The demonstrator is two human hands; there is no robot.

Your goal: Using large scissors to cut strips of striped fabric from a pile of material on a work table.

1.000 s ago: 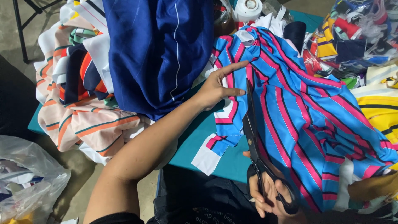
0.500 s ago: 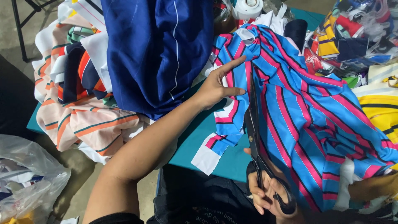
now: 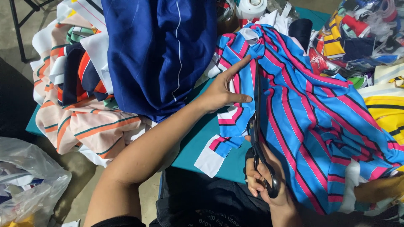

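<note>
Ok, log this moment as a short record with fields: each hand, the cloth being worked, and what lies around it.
left hand: left hand pressed flat on the striped fabric, index finger pointing along the blades
right hand: right hand gripping black scissors, blades laid along the cloth
fabric: blue with pink and black stripes, spread over a teal table
left of it: dark blue cloth; peach and orange striped pile
far right: yellow striped cloth, mixed scraps
floor, lower left: clear plastic bag

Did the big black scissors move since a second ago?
Yes, a little. The black scissors in the right hand pushed slightly further up the blue and pink striped cloth, toward the white tape roll at the table's far edge.
</note>
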